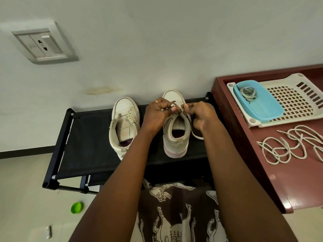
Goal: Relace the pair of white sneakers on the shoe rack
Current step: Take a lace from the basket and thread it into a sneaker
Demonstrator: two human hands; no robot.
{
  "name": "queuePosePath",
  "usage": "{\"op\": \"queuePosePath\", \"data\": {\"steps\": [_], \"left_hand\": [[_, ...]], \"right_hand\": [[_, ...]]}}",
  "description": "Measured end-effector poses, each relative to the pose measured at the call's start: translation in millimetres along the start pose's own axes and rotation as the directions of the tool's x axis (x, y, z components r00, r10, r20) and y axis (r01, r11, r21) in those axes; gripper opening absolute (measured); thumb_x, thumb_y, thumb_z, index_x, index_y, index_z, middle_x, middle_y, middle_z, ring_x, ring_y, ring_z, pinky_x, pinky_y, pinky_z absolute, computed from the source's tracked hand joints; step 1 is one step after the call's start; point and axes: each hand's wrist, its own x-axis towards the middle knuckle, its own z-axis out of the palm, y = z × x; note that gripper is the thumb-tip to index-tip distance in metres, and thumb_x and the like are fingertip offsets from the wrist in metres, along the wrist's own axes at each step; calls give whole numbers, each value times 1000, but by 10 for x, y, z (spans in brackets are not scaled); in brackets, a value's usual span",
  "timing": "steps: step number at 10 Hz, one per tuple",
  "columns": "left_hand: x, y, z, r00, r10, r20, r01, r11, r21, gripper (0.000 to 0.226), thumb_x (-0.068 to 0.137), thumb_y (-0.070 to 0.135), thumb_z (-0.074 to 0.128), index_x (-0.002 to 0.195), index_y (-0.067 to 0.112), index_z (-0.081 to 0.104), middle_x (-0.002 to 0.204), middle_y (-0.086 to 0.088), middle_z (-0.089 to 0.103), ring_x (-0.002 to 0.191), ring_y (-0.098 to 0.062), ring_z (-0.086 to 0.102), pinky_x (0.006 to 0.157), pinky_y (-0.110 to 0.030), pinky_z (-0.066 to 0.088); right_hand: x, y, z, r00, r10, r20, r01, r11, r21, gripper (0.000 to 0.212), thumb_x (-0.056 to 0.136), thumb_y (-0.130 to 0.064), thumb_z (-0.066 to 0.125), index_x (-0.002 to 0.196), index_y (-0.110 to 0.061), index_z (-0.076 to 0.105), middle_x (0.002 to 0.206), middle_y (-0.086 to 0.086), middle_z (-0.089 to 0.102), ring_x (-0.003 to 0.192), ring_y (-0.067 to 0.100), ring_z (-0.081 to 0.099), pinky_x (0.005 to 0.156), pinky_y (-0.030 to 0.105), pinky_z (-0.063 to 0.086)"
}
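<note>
Two white sneakers stand side by side on the black shoe rack (78, 145), toes toward the wall. The left sneaker (125, 123) has no lace and its tongue lies open. Over the eyelets of the right sneaker (176, 135), my left hand (157, 114) pinches a piece of worn lace (176, 106) between thumb and fingers. My right hand (201, 114) pinches the lace at the other side, close to the eyelets. The hands hide most of the lacing area.
A maroon table (279, 180) stands right of the rack with loose white laces (290, 145) on it. A white perforated tray (297, 100) holds a blue tub (258, 103) with an old lace. A wall socket (44, 44) is upper left; a green cap (76, 207) lies on the floor.
</note>
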Motion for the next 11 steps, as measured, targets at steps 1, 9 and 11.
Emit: {"op": "queuePosePath", "data": {"steps": [1,9,11], "left_hand": [[-18,-10,8,999,-32,3,32,999,43,8,83,4,65,87,3,72,77,6,53,79,-9,53,81,-30,43],[-164,-46,-162,990,-77,115,57,984,168,21,88,7,60,74,20,68,80,10,56,81,-5,52,80,-24,39],[-118,48,-426,973,-144,179,115,980,163,47,75,-14,59,87,31,66,104,-1,66,100,-13,59,89,-35,49]], "right_hand": [[-3,-10,50,998,-26,-66,24,999,-33,28,84,19,46,69,1,61,69,11,59,53,9,58,61,18,50],[103,19,80,930,-348,-118,224,790,-570,16,89,0,52,85,3,67,69,-1,57,65,8,52,56,7,35],[4,-131,-313,898,-440,-14,317,670,-671,25,91,-12,59,116,-11,65,105,-1,62,102,12,56,97,31,45]]}}
